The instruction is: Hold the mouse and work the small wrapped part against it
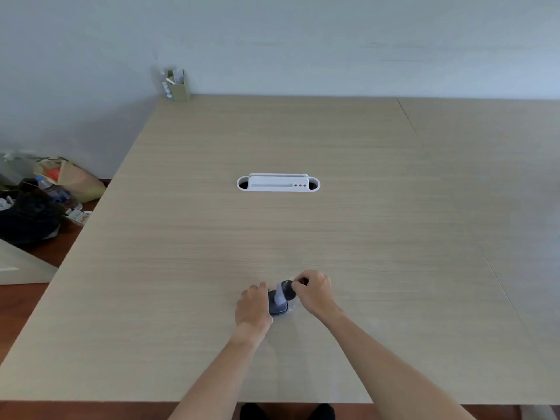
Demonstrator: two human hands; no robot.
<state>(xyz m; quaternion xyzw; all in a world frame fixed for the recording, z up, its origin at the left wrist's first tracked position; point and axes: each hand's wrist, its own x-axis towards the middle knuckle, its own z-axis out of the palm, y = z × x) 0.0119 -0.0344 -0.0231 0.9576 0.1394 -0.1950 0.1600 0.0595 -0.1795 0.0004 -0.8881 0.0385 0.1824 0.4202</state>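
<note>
Head view: one picture, looking down at a big table [303,231].
Landmark: the white cable slot [278,183] in the middle of the table.
Dark thing: a small dark case [280,303] lies on the table, well below the slot, close to the near edge. It looks like it sits in clear plastic wrap [292,309]. A pale strip [278,294] stands up from it.
Left hand: the left hand [253,307] rests against the left side of the case, fingers curled round it, holding it.
Right hand: the right hand [315,291] pinches the far end of the case or its wrap. I cannot tell which.
How far: the case looks partly opened or partly unwrapped. The plastic is not yet off, so I think most of the work is left.
Table: pale wood with thin seams on the right side.
Far from the slot: a small green box [178,86] with papers stands at the far left corner, by the grey wall [333,40].
Left of the slot, off the table: a black bag [27,219], a brown paper bag [72,177] and a water bottle [51,189] sit on a red-brown floor [18,301].
</note>
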